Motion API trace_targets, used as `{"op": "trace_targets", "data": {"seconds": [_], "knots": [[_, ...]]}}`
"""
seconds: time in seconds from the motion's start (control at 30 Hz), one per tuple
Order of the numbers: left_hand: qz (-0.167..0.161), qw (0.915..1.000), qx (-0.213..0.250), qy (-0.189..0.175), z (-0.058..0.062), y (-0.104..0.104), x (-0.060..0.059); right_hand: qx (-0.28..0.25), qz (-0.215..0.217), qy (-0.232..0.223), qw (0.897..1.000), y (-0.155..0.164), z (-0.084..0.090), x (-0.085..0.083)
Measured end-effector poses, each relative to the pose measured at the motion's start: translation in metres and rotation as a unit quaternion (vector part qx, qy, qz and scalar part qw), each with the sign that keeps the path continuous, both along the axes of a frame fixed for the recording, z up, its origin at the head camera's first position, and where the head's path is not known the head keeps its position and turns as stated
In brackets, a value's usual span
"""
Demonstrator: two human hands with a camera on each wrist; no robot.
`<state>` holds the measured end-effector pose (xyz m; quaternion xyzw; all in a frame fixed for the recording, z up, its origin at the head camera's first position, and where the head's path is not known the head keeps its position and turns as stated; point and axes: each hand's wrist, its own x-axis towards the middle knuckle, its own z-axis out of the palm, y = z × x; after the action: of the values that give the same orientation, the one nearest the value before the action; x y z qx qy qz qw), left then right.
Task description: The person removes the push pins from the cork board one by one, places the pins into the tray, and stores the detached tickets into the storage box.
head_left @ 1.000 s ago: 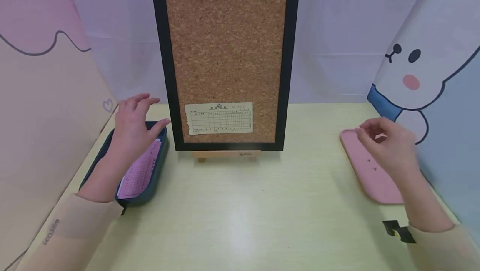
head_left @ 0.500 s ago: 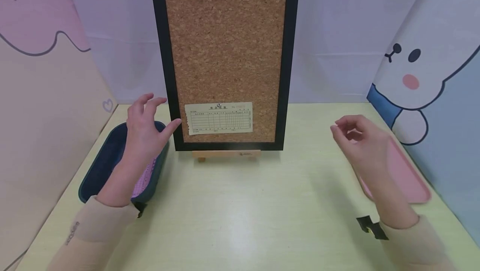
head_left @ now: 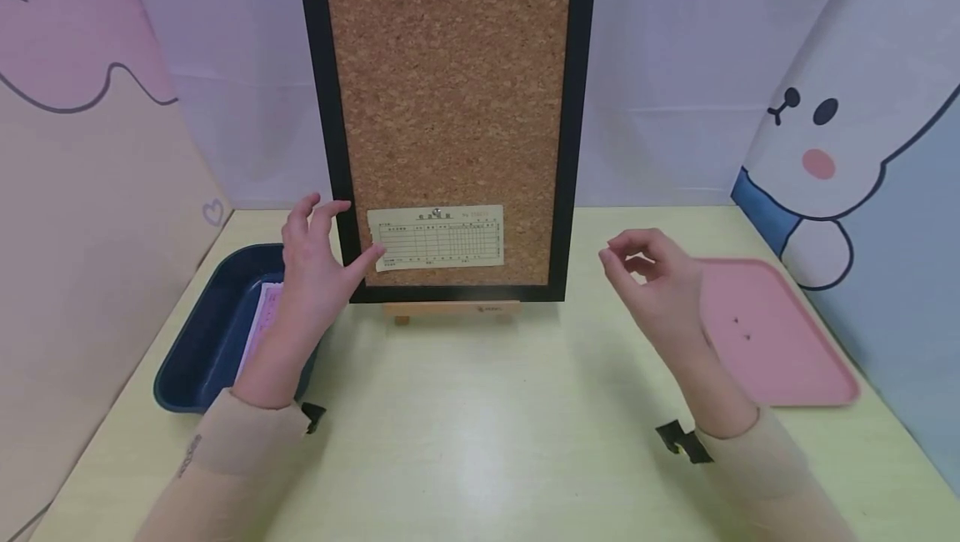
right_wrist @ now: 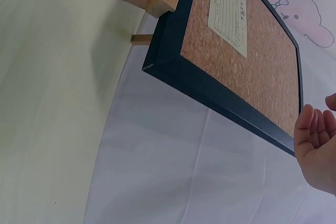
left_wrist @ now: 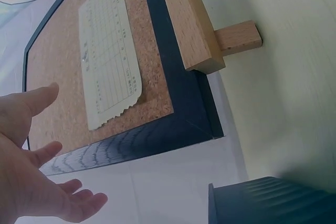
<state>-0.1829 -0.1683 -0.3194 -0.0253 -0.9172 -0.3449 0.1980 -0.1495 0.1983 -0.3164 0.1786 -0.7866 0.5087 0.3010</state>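
A cork board [head_left: 450,100] in a black frame stands on a small wooden easel [head_left: 452,308]. A printed receipt slip [head_left: 442,240] hangs low on it, a small pin [head_left: 437,212] at its top edge. My left hand [head_left: 315,271] is beside the board's left edge, fingers spread, nothing between them; its thumb overlaps the slip's corner in the head view. My right hand [head_left: 660,296] hovers right of the board, fingers curled, thumb and index tips together. I cannot tell whether a tiny thing is pinched there. In the right wrist view its curled fingers [right_wrist: 304,124] show.
A dark blue tray [head_left: 180,367] with pink printed slips [head_left: 262,317] stands on the left, partly hidden by my left arm. On the right lies a pink tray [head_left: 780,300] with two tiny pins [head_left: 741,328]. Printed cloth hangs around the table [head_left: 480,459].
Both hands have moved inward toward the board: the left from over the blue tray, the right from over the pink tray. The board and slip stay put.
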Motion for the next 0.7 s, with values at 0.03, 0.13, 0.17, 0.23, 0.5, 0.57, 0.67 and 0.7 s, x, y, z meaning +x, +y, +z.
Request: {"op": "trace_targets", "data": {"seconds": [0.03,0.13,0.17,0.23,0.5,0.57,0.67,0.7], "knots": [[0.002,1.0000,0.004,-0.002,-0.001,0.001,-0.001,-0.011,0.008,0.001,1.000,-0.004,-0.001,-0.001],[0.005,0.9998,0.019,-0.009,-0.003,0.003,-0.004,-0.032,0.028,0.003,0.999,-0.016,-0.001,-0.003],[0.006,0.9996,0.024,-0.011,-0.003,0.004,-0.005,-0.035,0.033,0.003,0.999,-0.021,0.001,-0.003],[0.007,0.9993,0.033,-0.016,-0.005,0.005,-0.007,-0.038,0.043,0.005,0.998,-0.029,0.001,-0.004],[0.012,0.9984,0.048,-0.028,-0.011,0.010,-0.016,0.020,0.053,0.012,0.998,-0.051,-0.010,-0.024],[0.013,0.9983,0.050,-0.026,-0.012,0.011,-0.018,0.034,0.050,0.009,0.998,-0.058,-0.010,-0.028],[0.015,0.9984,0.050,-0.022,-0.015,0.012,-0.021,0.040,0.052,0.013,0.998,-0.068,-0.009,-0.033],[0.015,0.9984,0.050,-0.021,-0.015,0.013,-0.022,0.041,0.054,0.016,0.998,-0.072,-0.010,-0.035]]}}
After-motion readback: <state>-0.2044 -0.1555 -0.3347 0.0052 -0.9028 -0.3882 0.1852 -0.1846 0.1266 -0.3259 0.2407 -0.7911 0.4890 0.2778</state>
